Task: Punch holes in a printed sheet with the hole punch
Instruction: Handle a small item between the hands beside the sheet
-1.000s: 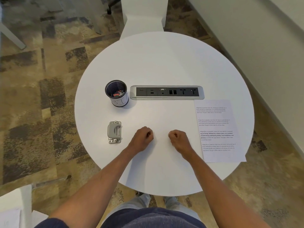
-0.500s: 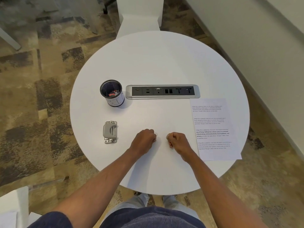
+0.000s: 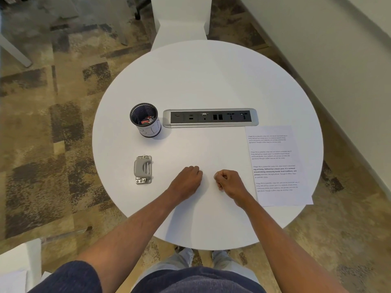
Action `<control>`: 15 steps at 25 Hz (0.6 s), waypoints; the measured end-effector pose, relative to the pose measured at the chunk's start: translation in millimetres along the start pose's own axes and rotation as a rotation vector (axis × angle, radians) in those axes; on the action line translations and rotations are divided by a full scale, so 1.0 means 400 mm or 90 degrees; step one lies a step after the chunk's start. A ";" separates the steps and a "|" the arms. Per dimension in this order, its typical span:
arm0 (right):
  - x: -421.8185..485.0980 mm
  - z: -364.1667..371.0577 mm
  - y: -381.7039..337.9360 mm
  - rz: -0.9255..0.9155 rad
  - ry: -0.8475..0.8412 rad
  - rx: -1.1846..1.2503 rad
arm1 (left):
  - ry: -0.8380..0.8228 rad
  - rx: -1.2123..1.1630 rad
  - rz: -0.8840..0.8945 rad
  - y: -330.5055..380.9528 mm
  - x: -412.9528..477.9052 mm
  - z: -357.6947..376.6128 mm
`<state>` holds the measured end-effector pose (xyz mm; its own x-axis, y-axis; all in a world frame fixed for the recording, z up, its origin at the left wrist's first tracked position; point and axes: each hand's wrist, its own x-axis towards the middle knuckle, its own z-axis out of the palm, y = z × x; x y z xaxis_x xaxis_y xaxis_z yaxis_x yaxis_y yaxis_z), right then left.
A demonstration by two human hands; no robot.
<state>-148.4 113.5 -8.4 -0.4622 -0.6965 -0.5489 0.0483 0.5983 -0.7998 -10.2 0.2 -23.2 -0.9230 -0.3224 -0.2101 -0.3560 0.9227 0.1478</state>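
Note:
A grey metal hole punch (image 3: 143, 169) lies on the left side of the round white table (image 3: 207, 81). A printed sheet (image 3: 275, 166) with several paragraphs of text lies flat at the right side, its near right corner over the table's edge. My left hand (image 3: 187, 179) rests as a fist on the table, a hand's width right of the punch. My right hand (image 3: 229, 181) is also a fist, just left of the sheet. Neither hand holds anything.
A mesh pen cup (image 3: 145, 120) with small items inside stands behind the punch. A power and data socket strip (image 3: 210, 117) is set into the table's middle. A white chair (image 3: 181, 20) stands beyond the table, a wall runs along the right.
Both fists have stayed on the table in nearly the same spots. Only the camera view has shifted slightly.

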 end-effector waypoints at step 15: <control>0.000 0.017 0.014 0.013 0.021 0.011 | 0.072 -0.545 -0.235 -0.068 -0.019 0.004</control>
<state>-142.1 114.4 -14.5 -0.4905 -0.6706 -0.5564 0.0727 0.6048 -0.7930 6.7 -22.2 -27.3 -0.7234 -0.6236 -0.2964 -0.5733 0.3033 0.7612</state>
